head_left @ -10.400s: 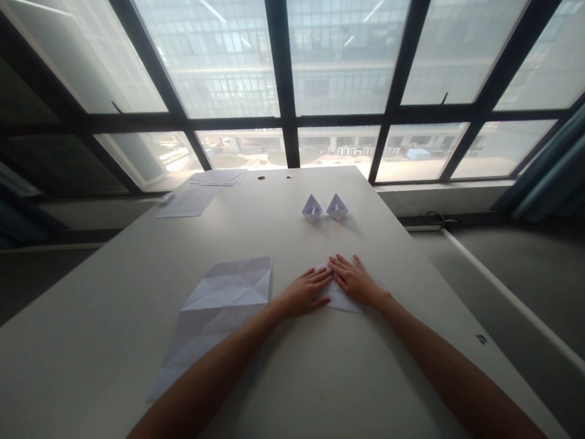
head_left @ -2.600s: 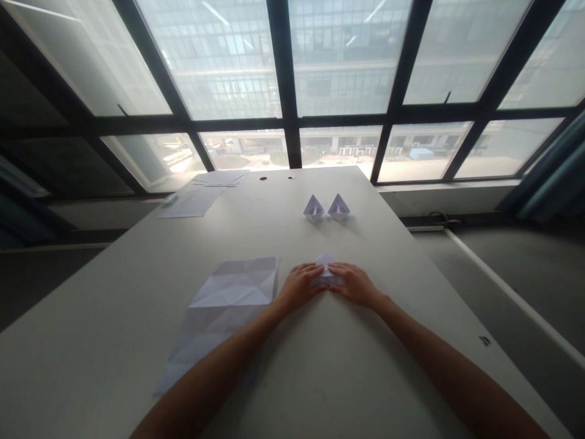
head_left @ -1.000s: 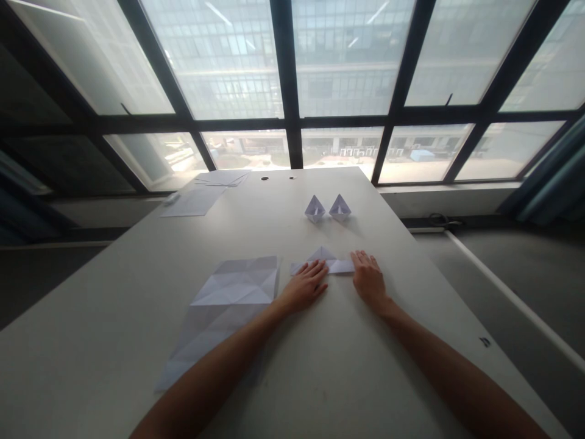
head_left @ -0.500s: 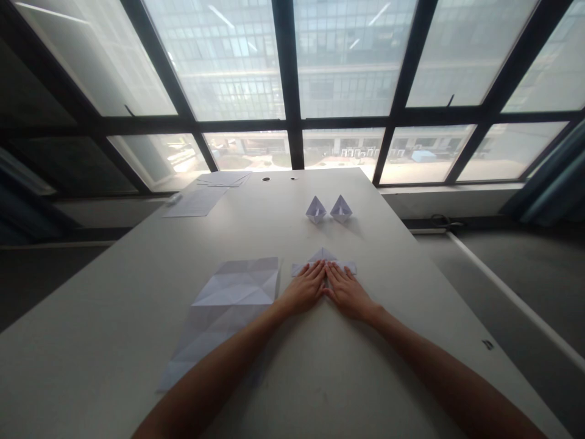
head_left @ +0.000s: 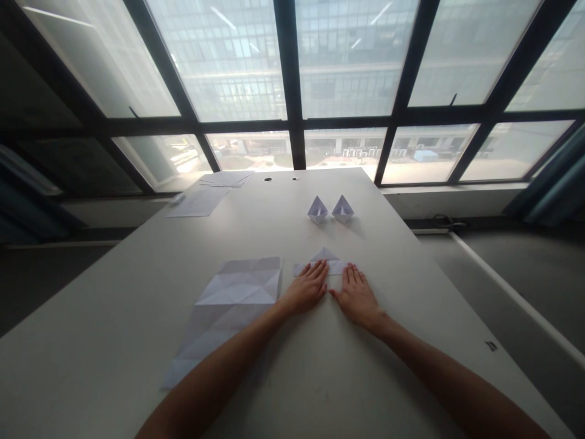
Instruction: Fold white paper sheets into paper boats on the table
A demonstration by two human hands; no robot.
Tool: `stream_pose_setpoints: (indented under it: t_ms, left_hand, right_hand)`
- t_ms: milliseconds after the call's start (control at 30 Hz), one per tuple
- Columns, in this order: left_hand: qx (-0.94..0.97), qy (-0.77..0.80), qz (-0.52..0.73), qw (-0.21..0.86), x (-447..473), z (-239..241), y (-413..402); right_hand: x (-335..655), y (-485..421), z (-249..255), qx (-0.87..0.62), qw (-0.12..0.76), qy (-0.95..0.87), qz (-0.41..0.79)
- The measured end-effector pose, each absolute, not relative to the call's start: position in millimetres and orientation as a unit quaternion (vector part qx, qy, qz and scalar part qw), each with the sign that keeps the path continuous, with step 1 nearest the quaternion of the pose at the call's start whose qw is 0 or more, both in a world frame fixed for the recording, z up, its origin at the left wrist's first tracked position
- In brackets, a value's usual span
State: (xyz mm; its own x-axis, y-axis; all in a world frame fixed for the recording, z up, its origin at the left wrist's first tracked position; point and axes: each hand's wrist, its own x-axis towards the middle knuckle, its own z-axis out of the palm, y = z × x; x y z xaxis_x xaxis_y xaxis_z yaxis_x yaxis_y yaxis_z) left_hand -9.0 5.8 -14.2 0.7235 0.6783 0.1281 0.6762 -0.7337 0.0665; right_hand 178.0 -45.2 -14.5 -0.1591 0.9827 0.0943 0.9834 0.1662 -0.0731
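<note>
A white sheet of paper [head_left: 337,267], folded to a triangle with a flat strip along its near edge, lies on the table in front of me. My left hand [head_left: 311,286] is flat, its fingers pressing on the left half of that strip. My right hand [head_left: 359,296] rests flat with its fingertips at the strip's right end and its thumb pointing left. Between the two hands the middle of the strip shows. Fingers cover part of its left side.
Two folded paper boats [head_left: 317,210] stand farther back on the white table [head_left: 365,378]. Creased white sheets [head_left: 237,283] lie to the left, partly under my left forearm. More flat papers [head_left: 198,201] are at the far left, near the windows.
My right hand has slid right along the strip, away from my left hand, baring the strip's middle. My left hand has stayed in place on the paper.
</note>
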Motion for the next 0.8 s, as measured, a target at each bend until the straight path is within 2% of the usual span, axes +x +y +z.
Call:
stream_pose_setpoints:
  t_ms: [200,333,433,567,800]
  left_hand:
    - [0.924,0.376,0.066,0.015,-9,-14,6]
    - [0.922,0.378,0.077,0.026,-9,-13,6]
    - [0.926,0.366,0.087,0.029,-10,-11,5]
    - [0.936,0.341,0.083,0.023,-10,-10,4]
    - [0.916,0.392,0.079,0.004,-10,-18,4]
  right_hand:
    - [187,-46,-21,-0.699,0.053,-0.713,-0.004]
    - [191,-43,-23,-0.693,0.138,-0.707,-0.012]
    - [185,-40,-21,-0.619,0.191,-0.762,0.009]
    - [173,-38,-18,-0.515,0.157,-0.841,0.057]
    - [176,-42,-14,-0.531,0.110,-0.839,0.045]
